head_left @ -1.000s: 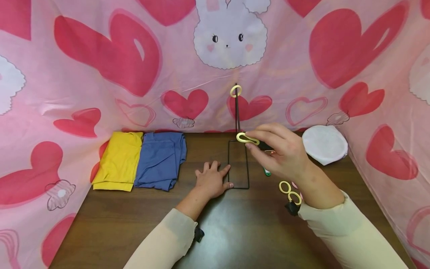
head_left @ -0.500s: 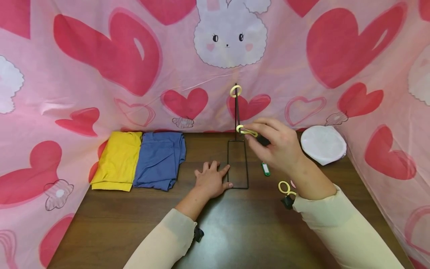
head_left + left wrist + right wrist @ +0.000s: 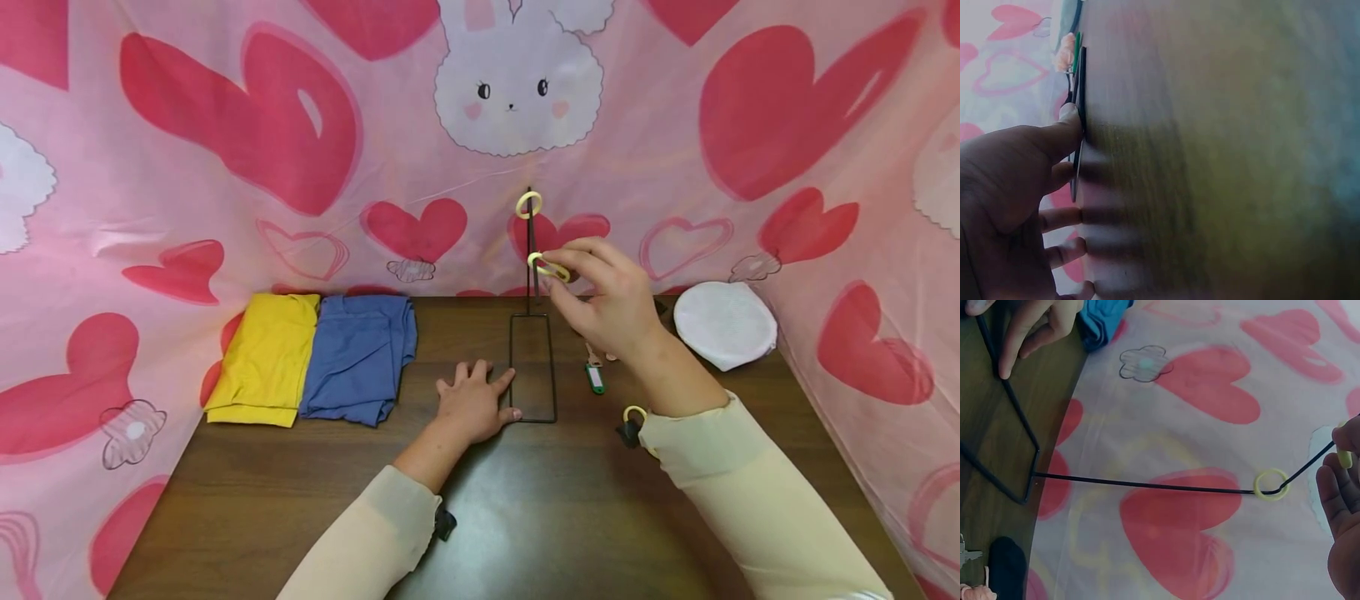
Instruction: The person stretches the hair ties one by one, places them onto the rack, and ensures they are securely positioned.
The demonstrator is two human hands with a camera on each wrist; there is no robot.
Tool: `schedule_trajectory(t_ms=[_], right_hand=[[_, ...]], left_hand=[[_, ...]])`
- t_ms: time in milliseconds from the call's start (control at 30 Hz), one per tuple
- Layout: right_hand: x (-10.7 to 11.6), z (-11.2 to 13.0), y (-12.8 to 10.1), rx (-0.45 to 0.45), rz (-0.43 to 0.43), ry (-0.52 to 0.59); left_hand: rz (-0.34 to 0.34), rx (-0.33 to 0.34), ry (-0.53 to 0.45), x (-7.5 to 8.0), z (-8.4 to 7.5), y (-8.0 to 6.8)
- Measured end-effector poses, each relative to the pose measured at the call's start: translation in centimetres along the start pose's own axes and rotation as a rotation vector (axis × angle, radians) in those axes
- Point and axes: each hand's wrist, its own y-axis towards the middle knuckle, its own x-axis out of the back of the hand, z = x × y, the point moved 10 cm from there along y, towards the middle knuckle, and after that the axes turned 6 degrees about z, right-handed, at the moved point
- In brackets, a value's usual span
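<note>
A black wire stand [image 3: 552,367] has a rectangular base on the table, a tall upright and an arm bent from its top. My left hand [image 3: 471,410] lies with fingers spread on the table, thumb and forefinger touching the base's left side. My right hand [image 3: 611,292] pinches a yellow ring [image 3: 555,271] at the arm's free end. In the right wrist view, the rod's tip reaches that right hand [image 3: 1350,506], whose fingers partly hide the held ring. Another yellow ring [image 3: 1270,484] hangs at the bend between upright and arm.
Folded yellow cloth [image 3: 266,358] and blue cloth [image 3: 356,358] lie at the left. A green-tagged key [image 3: 595,377] lies right of the base. More yellow rings [image 3: 634,412] are partly hidden by the right sleeve. A white round pouch [image 3: 725,323] lies at the back right.
My right hand has moved up and away from me with the yellow ring, which now meets the arm's end. The left hand stays in place.
</note>
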Motion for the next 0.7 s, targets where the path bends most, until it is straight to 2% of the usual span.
schedule_trajectory(t_ms=[433, 567, 700], right_hand=[[-2.1, -3.8, 1.3, -0.053, -0.008, -0.003], [-2.6, -4.9, 1.6, -0.098, -0.004, 0.014], [-2.9, -6.2, 1.7, -0.148, -0.042, 0.040]], left_hand=[[-0.005, 0.003, 0.001, 0.3, 0.0, -0.3], [0.002, 0.006, 0.011, 0.2, 0.0, -0.2], [0.009, 0.008, 0.017, 0.1, 0.0, -0.2]])
